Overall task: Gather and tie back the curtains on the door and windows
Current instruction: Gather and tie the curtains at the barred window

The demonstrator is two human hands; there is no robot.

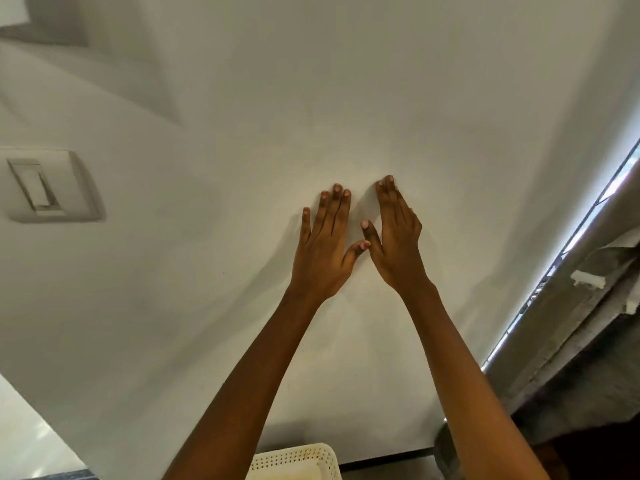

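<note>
Your left hand point(323, 252) and right hand point(398, 245) lie flat against the white wall point(346, 98), both wide open, holding nothing; the grey curtain point(571, 306) hangs at right.

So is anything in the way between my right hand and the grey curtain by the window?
Nothing visible. Only bare wall lies between the right hand, which is flat against it, and the grey curtain at the window's edge.
</note>
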